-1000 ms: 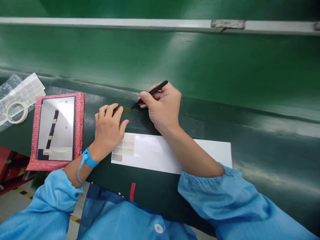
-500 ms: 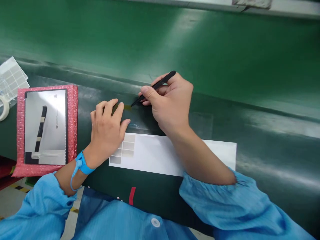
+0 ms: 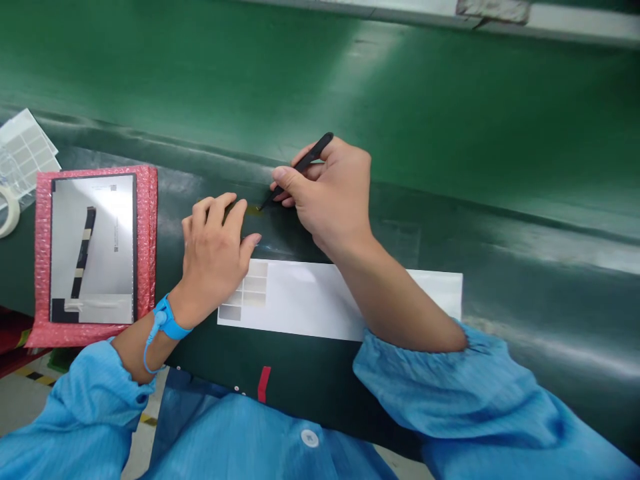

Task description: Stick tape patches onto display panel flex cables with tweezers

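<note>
A pair of black tweezers (image 3: 313, 155) is pinched in my right hand (image 3: 335, 193), its tip pointing down and left. That tip meets a small yellowish strip (image 3: 253, 209) on the dark green mat. My left hand (image 3: 213, 243) lies just left of the strip, palm down with fingers spread, and wears a blue wrist strap. Under its thumb side begins a white sheet (image 3: 310, 297) with greyish rectangular labels (image 3: 255, 283) at its left end. My right forearm crosses above this sheet. A faint clear film (image 3: 400, 240) lies right of my right wrist.
On the left, a display panel (image 3: 107, 253) with a black taped strip (image 3: 83, 253) rests on pink bubble wrap (image 3: 146, 247). Label sheets (image 3: 27, 150) and a roll of tape (image 3: 10, 212) are at the far left. A red tape mark (image 3: 264, 384) sits near the front edge.
My right hand and the tweezers have shifted slightly left, with the tip at the yellowish strip. The left hand stays in place; the whole view has moved a little.
</note>
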Motion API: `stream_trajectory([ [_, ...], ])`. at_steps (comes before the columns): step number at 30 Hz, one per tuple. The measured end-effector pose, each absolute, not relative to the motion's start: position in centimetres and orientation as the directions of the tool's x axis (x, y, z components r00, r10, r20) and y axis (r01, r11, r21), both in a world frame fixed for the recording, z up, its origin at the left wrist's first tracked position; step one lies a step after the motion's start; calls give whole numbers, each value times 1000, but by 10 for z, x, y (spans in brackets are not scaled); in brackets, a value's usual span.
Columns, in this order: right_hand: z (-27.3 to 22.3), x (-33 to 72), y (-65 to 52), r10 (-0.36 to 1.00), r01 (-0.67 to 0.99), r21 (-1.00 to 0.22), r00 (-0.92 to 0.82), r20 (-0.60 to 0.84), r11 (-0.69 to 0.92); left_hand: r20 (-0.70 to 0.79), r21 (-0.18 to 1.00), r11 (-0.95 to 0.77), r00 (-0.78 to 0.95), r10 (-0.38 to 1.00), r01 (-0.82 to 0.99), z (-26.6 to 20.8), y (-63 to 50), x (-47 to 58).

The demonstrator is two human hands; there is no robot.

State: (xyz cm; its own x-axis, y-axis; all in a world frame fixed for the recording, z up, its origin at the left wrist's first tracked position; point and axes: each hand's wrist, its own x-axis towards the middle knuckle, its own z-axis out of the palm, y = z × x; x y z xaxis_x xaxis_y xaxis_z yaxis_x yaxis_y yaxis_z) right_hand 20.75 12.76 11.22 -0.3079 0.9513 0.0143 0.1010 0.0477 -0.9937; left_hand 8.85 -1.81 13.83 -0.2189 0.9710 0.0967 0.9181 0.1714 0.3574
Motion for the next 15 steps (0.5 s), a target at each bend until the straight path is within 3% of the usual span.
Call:
stream_trajectory([
  [8, 115, 221, 138, 954, -59, -993, -288, -85, -107, 107, 381, 175, -231, 967, 908, 137, -17, 85],
  [15, 136, 279, 137, 981, -111, -992, -191, -34, -56, 181, 382, 137, -219, 959, 914, 131, -18, 76],
])
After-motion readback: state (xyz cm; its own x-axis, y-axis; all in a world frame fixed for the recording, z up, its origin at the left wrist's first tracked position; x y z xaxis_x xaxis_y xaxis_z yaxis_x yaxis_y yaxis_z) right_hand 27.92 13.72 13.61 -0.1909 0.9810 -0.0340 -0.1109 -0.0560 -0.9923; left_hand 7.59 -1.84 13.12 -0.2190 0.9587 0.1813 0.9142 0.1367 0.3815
